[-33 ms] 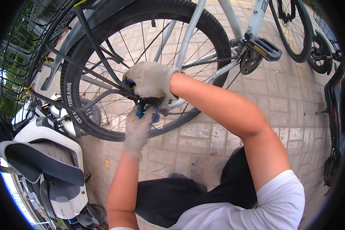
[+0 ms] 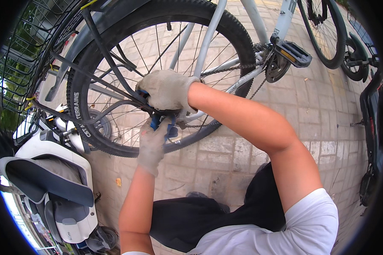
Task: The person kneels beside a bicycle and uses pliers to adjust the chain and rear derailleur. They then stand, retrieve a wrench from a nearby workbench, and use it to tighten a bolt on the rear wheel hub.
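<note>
A bicycle's rear wheel (image 2: 78, 100) with a black knobby tyre stands in front of me. Both of my hands wear pale knitted gloves and meet at the hub and rack-stay end. My right hand (image 2: 166, 91) is curled over the hub, back of the hand up, its fingers mostly hidden. Just below it, my left hand (image 2: 152, 142) is closed with the thumb and fingers raised against the underside. Blue patches show at the fingers of both gloves; I cannot tell whether these are glove coating or a tool. The chain (image 2: 232, 69) runs right from the hub to the crank.
A black wire basket (image 2: 25, 63) hangs at the upper left. White scooters (image 2: 68, 165) are parked on the left. A pedal (image 2: 293, 54) juts out at the upper right, near another bicycle's wheel (image 2: 325, 38). A dark vehicle (image 2: 372, 127) stands far right on brick paving (image 2: 217, 161).
</note>
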Demonstrator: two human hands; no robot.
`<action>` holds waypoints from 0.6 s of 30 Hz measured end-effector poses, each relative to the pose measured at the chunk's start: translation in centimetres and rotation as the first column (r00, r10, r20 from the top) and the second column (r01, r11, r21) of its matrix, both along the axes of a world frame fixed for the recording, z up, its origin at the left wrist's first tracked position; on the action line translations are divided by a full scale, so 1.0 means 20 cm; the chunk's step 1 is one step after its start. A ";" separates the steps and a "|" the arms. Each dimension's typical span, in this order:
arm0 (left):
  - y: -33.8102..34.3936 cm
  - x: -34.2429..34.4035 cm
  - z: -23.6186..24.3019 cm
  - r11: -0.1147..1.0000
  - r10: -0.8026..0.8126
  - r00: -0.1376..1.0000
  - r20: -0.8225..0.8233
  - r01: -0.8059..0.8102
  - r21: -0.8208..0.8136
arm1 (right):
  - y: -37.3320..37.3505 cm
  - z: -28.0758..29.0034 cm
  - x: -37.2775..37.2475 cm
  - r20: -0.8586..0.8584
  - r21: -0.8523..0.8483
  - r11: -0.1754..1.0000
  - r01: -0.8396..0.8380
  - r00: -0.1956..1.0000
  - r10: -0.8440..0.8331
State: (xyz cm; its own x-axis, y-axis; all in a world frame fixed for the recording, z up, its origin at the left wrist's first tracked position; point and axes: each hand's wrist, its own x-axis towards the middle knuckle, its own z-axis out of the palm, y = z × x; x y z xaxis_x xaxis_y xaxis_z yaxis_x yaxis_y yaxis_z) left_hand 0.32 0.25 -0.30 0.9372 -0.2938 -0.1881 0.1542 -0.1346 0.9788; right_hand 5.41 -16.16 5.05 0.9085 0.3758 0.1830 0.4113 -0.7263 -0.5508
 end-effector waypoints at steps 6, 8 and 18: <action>-0.12 -0.02 -0.12 0.985 0.088 0.983 0.159 -0.061 -0.163 | -0.06 0.06 -0.15 0.101 0.032 0.996 0.082 0.991 -0.085; -0.12 -0.03 -0.11 0.980 0.118 0.986 0.116 -0.097 -0.174 | -0.17 0.11 -0.20 0.167 0.059 0.992 0.114 0.978 -0.122; -0.14 -0.04 -0.12 0.855 0.097 0.948 -0.302 -0.234 -0.463 | -0.54 -0.24 -0.31 -0.599 0.688 0.614 0.386 0.780 0.181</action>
